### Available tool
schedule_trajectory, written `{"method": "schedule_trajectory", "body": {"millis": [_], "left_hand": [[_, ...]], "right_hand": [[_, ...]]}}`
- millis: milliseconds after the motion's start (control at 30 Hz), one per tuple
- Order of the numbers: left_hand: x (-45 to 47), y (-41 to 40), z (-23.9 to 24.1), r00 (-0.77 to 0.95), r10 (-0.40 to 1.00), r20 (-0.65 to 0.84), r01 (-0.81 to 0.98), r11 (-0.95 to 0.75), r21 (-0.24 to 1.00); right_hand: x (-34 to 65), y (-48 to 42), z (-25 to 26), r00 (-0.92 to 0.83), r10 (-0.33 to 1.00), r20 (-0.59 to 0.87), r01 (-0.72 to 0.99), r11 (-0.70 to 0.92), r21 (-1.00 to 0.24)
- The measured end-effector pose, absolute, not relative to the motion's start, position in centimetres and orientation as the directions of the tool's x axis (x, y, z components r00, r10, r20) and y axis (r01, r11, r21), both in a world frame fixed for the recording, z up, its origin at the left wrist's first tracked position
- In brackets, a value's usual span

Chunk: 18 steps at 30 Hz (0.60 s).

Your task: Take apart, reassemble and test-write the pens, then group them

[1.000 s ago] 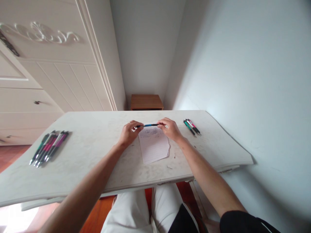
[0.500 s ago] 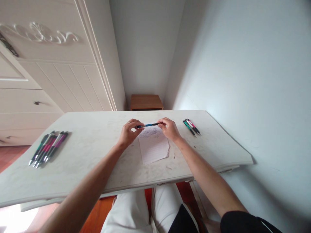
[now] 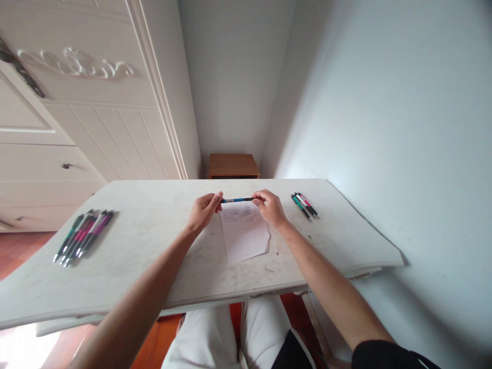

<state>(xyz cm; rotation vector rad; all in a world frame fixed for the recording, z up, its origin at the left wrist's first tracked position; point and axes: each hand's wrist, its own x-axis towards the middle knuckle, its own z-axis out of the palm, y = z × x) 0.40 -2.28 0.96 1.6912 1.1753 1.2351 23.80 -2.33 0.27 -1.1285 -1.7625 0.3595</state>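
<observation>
A blue and black pen (image 3: 237, 200) is held level between both hands, just above the far end of a torn sheet of lined paper (image 3: 246, 237) that lies on the white table (image 3: 154, 246). My left hand (image 3: 204, 211) pinches the pen's left end with its fingertips. My right hand (image 3: 269, 206) grips the right end. Scribbles mark the top of the paper under the pen.
Several pens with pink, purple and green barrels (image 3: 82, 237) lie in a row at the table's left. Three more pens (image 3: 305, 204) lie at the right, close to the wall. A white panelled cabinet stands at the left and a small brown wooden stand (image 3: 232, 165) behind the table.
The view has shifted slightly. Both hands keep hold of the pen in nearly the same place, and my left fingers have shifted on its end.
</observation>
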Motion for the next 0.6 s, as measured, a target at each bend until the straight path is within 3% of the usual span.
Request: {"method": "schedule_trajectory", "body": {"millis": [167,433,600], "left_hand": [[0.51,-2.4,0.93,0.139,0.954,0.264,0.213,-0.29,0.933],[0.78,-2.34,0.44,0.204,0.916,0.346,0.192,-0.384,0.903],[0.99,-2.63,0.59,0.097,0.937,0.335,0.148,-0.346,0.926]], "right_hand": [[23.84,-2.42,0.29,-0.108,0.817,0.567,0.543,0.526,-0.654],[23.79,-2.31,0.34,-0.089,0.826,0.556,0.563,0.502,-0.656],[23.73,-2.31,0.35,-0.07,0.815,0.575,0.559,0.51,-0.654]]}}
